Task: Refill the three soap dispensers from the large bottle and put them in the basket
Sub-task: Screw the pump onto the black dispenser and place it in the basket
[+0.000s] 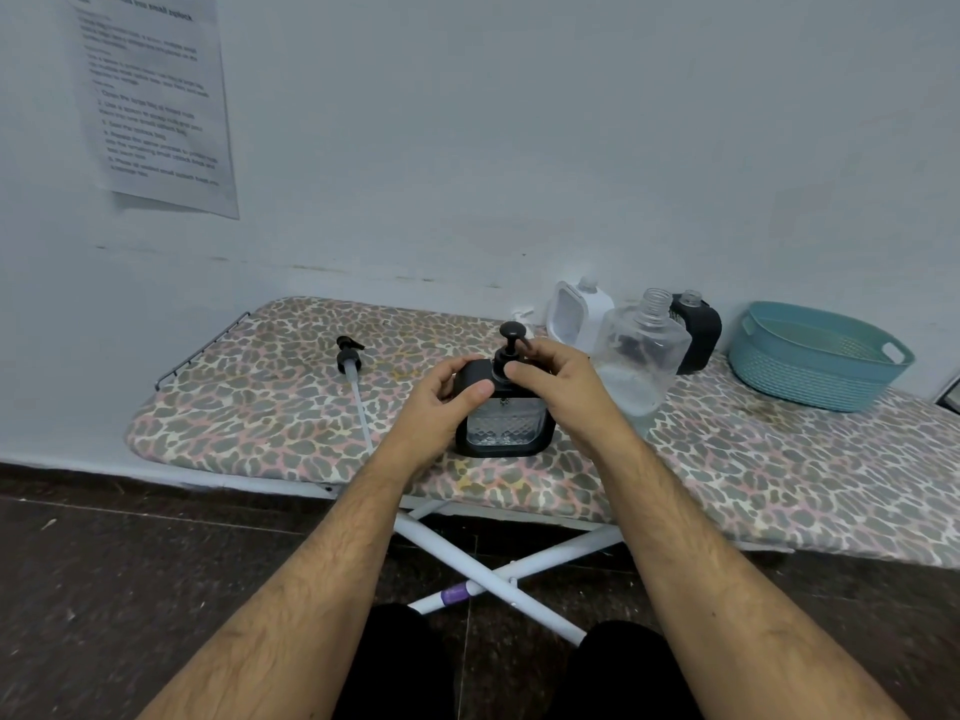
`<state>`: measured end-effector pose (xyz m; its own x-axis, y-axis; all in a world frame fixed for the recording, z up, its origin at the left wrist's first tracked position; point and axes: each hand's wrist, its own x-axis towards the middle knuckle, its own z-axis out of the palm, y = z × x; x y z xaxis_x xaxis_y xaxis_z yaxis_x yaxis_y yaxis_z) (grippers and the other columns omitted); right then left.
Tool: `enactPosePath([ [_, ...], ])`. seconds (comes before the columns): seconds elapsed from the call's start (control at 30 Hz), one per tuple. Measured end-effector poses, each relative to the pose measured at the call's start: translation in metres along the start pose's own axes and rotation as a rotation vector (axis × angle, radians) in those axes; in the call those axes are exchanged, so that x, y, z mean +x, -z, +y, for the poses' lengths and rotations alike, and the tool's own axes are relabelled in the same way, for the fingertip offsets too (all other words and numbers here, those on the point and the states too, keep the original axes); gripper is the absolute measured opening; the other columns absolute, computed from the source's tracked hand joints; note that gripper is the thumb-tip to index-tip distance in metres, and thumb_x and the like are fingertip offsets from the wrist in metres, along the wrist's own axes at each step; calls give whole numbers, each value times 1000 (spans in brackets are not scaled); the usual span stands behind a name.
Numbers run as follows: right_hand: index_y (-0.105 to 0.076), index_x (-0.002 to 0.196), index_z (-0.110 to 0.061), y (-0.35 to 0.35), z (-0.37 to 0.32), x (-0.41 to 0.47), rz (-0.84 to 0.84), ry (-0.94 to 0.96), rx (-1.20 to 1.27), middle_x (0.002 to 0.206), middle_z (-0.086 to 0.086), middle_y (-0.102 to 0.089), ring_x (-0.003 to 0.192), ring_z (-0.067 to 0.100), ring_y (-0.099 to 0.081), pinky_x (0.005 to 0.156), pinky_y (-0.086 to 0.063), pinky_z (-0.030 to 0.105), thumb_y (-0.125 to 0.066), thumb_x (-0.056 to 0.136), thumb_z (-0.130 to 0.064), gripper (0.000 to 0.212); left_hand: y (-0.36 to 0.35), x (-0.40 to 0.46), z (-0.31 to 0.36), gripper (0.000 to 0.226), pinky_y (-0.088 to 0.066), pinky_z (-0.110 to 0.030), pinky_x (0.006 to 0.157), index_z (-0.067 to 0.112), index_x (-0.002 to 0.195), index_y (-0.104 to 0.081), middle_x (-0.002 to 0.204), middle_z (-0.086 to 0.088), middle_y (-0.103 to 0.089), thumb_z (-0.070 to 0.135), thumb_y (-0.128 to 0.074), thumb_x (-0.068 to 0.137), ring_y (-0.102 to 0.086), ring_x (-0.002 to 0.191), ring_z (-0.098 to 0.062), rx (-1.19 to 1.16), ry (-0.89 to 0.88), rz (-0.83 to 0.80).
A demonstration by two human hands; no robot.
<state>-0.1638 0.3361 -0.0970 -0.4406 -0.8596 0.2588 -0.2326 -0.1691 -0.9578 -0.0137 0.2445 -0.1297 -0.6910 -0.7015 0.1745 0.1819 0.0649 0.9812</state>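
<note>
A black-framed glass soap dispenser (pixel 506 426) stands on the leopard-print ironing board (pixel 260 407). My left hand (pixel 441 394) grips its upper left shoulder. My right hand (pixel 558 379) pinches the collar of its black pump head (pixel 511 337). Behind it to the right stands the large clear bottle (pixel 644 350), uncapped, with a little liquid at the bottom. A white dispenser (pixel 576 314) and a second black dispenser (pixel 698 330) stand by the wall, both without pumps. The teal basket (pixel 815 366) at the right holds nothing that I can see.
A loose black pump with a long tube (pixel 353 379) lies on the board to the left. A white pump (pixel 523 317) lies partly hidden behind the held dispenser. A printed sheet (pixel 156 96) hangs on the wall. White crossed legs (pixel 498 563) show under the board.
</note>
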Motion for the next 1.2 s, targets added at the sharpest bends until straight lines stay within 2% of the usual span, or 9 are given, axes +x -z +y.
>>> enactPosePath([
  [0.13, -69, 108, -18, 1, 5, -1, 31, -9, -42, 107, 0, -71, 99, 16, -68, 92, -55, 38, -83, 77, -22, 35, 0, 1, -1, 41, -53, -19, 79, 23, 125, -59, 121, -6, -67, 32, -69, 87, -66, 108, -14, 18, -12, 1],
  [0.23, -72, 112, -20, 2, 5, 1, 8, -33, -24, 110, 1, -73, 104, 21, -69, 93, -54, 39, -72, 73, -33, 42, 1, 2, -2, 34, -55, -22, 81, 24, 124, -59, 121, -6, -66, 26, -67, 91, -66, 109, -15, 11, -1, -4],
  [0.43, -70, 104, -21, 5, 6, 1, 23, -23, 5, 105, -1, -71, 96, 10, -68, 83, -52, 27, -80, 81, -13, 26, 2, 2, -2, 35, -54, -19, 78, 24, 124, -60, 121, -6, -66, 26, -68, 90, -67, 107, -14, 11, -8, -5],
  [0.6, -71, 112, -20, 6, 2, 3, 8, 4, 40, 117, 3, -72, 107, 17, -68, 92, -54, 33, -69, 78, -17, 34, 3, 3, -5, 39, -55, -22, 82, 24, 127, -59, 122, -4, -67, 30, -69, 89, -67, 108, -13, 25, 4, -4],
  [0.73, -75, 104, -9, 6, -3, 3, -9, 48, 27, 98, 8, -76, 88, 17, -71, 84, -55, 34, -69, 88, -3, 18, 4, 4, -5, 51, -55, -23, 83, 22, 130, -57, 123, -4, -66, 38, -71, 84, -66, 110, -13, 39, 7, -6],
  [0.87, -74, 95, -17, 7, -1, 6, 56, 22, -6, 103, 4, -75, 95, 18, -71, 89, -57, 43, -84, 76, -16, 22, 3, 4, -5, 51, -55, -22, 82, 21, 129, -58, 122, -4, -67, 38, -71, 82, -66, 109, -14, 36, -1, -4],
  [0.97, -73, 108, -24, 9, -5, 6, -32, -5, 33, 116, 2, -72, 104, 19, -70, 91, -56, 39, -73, 82, -19, 27, 3, 5, -5, 51, -55, -23, 84, 21, 127, -59, 120, -4, -68, 39, -74, 82, -67, 109, -15, 27, -4, -4],
  [1.07, -75, 103, -22, 10, -9, 6, -103, -7, -9, 104, 2, -74, 93, 18, -71, 86, -56, 37, -68, 88, -16, 18, 3, 5, -5, 54, -55, -24, 83, 21, 127, -59, 120, -5, -68, 42, -75, 79, -67, 109, -16, 25, -5, -4],
  [1.2, -73, 85, -22, 8, -7, 7, -10, -4, -62, 96, -1, -74, 86, 17, -70, 88, -58, 48, -81, 80, -16, 11, 3, 4, -6, 55, -55, -25, 83, 21, 127, -59, 120, -6, -68, 42, -74, 79, -67, 109, -17, 26, -3, -5],
])
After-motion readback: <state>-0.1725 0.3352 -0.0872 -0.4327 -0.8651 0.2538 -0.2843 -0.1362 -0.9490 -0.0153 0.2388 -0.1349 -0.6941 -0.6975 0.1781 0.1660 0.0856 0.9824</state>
